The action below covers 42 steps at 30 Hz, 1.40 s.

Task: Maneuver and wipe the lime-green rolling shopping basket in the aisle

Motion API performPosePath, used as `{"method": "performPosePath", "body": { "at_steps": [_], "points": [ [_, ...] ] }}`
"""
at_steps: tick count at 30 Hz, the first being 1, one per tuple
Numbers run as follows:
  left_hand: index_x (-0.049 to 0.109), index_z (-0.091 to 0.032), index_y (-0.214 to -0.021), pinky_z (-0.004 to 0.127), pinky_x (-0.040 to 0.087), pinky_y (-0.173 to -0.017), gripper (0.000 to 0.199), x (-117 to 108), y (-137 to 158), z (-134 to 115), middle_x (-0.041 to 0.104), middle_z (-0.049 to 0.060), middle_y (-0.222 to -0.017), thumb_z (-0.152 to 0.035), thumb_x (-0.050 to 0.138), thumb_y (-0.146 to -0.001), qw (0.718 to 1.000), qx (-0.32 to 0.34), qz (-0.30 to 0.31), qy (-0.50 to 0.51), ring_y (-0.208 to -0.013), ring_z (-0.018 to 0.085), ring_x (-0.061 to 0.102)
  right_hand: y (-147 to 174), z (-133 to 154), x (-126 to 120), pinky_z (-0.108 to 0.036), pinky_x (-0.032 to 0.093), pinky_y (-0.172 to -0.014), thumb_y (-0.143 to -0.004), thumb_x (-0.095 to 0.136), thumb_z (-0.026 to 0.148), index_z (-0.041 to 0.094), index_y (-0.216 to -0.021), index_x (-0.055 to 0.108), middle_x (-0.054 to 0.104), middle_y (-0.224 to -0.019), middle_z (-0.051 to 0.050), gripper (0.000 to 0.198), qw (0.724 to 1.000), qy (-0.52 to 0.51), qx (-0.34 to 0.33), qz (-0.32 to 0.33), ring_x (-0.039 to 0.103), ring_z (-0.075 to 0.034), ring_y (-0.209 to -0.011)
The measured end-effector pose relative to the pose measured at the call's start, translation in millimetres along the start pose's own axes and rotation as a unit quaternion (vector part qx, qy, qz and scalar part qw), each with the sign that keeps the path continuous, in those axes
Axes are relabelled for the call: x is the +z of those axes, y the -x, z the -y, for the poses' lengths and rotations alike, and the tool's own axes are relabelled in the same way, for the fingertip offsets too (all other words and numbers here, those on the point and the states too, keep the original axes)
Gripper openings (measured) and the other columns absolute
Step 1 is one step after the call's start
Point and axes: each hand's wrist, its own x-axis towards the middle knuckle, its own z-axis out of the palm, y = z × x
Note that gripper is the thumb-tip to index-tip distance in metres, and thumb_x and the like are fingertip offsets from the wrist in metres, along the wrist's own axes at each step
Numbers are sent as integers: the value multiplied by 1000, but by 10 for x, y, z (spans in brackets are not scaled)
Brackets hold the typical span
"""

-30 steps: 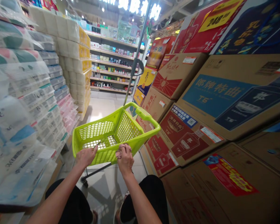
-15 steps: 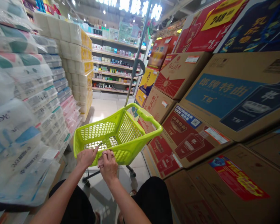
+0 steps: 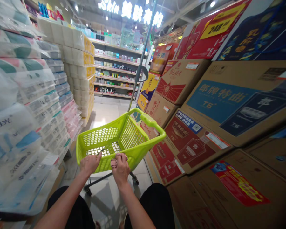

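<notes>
A lime-green shopping cart [image 3: 139,150] with a lattice basket stands before me, its near long side toward my knees. My left hand [image 3: 89,164] is closed over the near rim toward the left corner, thumb pointing up. In my right hand [image 3: 122,170] is a crumpled pinkish cloth [image 3: 113,163], bunched under curled fingers. That hand is against the upper part of the same side, right of my left hand. The cart's handle [image 3: 149,120] rises at the right, and a tall grey pole [image 3: 143,57] stands up from its far corner.
Plastic-wrapped tissue packs [image 3: 47,109] are stacked along the left. Liquor cartons [image 3: 202,140] form a wall close on the right. Shelves of small boxed goods [image 3: 116,68] stand at the back beyond the tiled floor [image 3: 107,109]. My knees flank the cart's wheels.
My right hand, with the cloth, has slid right along the cart's near side, away from my left hand. My left hand stays on the rim. The view has shifted slightly.
</notes>
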Motion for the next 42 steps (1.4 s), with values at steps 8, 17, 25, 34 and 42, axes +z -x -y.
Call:
{"method": "performPosePath", "body": {
  "at_steps": [8, 17, 25, 34, 42],
  "points": [
    [73, -22, -90, 43, 49, -80, 82, 0, -29, 76, 73, 16, -96, -67, 6, -89, 1000, -1, 7, -2, -91, 29, 68, 205, 259, 239, -29, 47, -76, -75, 57, 14, 25, -110, 60, 58, -123, -6, 37, 996, 5, -67, 55, 55, -23, -101],
    [73, -23, -88, 43, 49, -78, 83, -61, 11, 88, 73, 15, -97, -69, 5, -88, 1000, -4, 21, -9, -93, 32, 68, 42, -128, -49, -26, 43, -73, -76, 54, 13, 27, -106, 61, 61, -116, -3, 34, 988, 15, -140, 69, 55, -20, -94],
    [73, -24, -87, 43, 48, -77, 82, -8, -2, 9, 73, 16, -95, -69, 4, -88, 1000, -3, 20, -8, -91, 31, 68, -29, -267, -151, -26, 43, -80, -79, 54, 12, 24, -103, 63, 59, -121, -5, 28, 999, 21, -49, 12, 55, -20, -102],
    [73, -21, -87, 44, 49, -79, 82, -5, 21, 14, 73, 17, -95, -67, 6, -89, 1000, 9, 3, -10, -92, 32, 68, 129, -15, -11, -30, 47, -84, -82, 54, 14, 23, -110, 62, 57, -124, -8, 31, 998, -16, -50, 17, 57, -22, -104],
    [73, -23, -85, 44, 49, -77, 81, -35, 86, -11, 73, 16, -95, -67, 5, -89, 1000, 4, 1, -20, -92, 33, 68, 188, -155, -36, -27, 48, -78, -79, 51, 11, 27, -110, 62, 53, -129, -6, 37, 997, 13, -76, 32, 58, -20, -99]
  ]
}}
